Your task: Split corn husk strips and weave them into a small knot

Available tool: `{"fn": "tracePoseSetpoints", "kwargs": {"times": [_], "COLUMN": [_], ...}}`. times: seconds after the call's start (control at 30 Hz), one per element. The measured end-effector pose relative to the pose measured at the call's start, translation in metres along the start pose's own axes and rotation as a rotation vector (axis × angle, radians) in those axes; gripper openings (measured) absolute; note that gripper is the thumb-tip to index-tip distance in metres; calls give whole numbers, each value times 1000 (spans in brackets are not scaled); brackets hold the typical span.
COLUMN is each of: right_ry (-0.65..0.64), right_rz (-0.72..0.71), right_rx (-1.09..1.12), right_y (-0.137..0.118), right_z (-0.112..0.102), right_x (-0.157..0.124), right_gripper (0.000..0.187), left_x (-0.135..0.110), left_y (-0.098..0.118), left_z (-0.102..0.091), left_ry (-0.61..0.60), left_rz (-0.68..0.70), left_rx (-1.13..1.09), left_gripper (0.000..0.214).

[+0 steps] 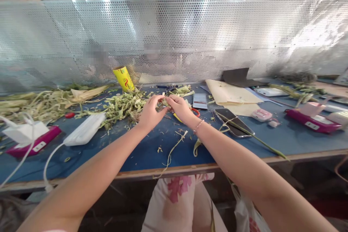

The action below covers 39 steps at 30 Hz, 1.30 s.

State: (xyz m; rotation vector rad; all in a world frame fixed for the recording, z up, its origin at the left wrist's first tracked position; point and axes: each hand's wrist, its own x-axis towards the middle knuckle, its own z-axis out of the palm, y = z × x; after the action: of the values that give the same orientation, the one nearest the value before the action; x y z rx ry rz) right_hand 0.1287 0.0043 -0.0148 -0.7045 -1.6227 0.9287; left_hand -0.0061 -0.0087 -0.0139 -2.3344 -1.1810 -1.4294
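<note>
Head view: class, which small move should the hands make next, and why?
Perhaps draw the left hand slightly back toward the leafy heap beside it: the right hand seems to pinch a small pale plant piece, mostly hidden where both hands' fingers crowd together, so parting them would show it better.

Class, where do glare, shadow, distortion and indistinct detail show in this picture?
Head view: glare whitens patches of the perforated metal screen, strongest at right. Head view: shadow dulls the space beneath the blue table. Head view: the forearms swell towards the lower corners, a wide-angle look. Head view: detail between the left hand and right hand is too small to read.
</note>
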Motion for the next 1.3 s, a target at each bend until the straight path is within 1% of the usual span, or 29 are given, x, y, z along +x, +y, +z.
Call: {"fn": "tracePoseSetpoints", "kwargs": {"times": [0.17, 0.3, 0.4, 0.5, 0.63, 0.83, 1.13, 1.3], "right_ry": [32, -25, -70, -75, -64, -52, -49, -53], "right_rz": [-61, -40, -25, -27, -65, -137, -192, -162], "right_rx": [-39, -17, 1, -19, -130, -311, -410, -361], "right_y": [-1, 6, 12, 13, 8, -1, -4, -5], "right_z": [-1, -3, -5, -6, -7, -8, -11, -12], "right_x": [0, 2, 4, 4, 3, -2, -3, -3], "right_gripper": [32, 33, 33, 34, 33, 33, 31, 32], "left_x": [0, 2, 3, 4, 3, 4, 4, 3], "left_y": [4, 3, 1, 1, 3, 7, 8, 5], "left_z": [-5, -7, -6, -6, -8, -10, -9, -8], "left_ry": [-30, -31, -28, -38, -35, -46, -25, -33], "left_rz": [62, 37, 24, 17, 15, -17, -44, -65], "left_rx": [-39, -85, -55, -28, 4, -16, -35, -70], "left_gripper": [36, 31, 30, 28, 27, 26, 24, 24]}}
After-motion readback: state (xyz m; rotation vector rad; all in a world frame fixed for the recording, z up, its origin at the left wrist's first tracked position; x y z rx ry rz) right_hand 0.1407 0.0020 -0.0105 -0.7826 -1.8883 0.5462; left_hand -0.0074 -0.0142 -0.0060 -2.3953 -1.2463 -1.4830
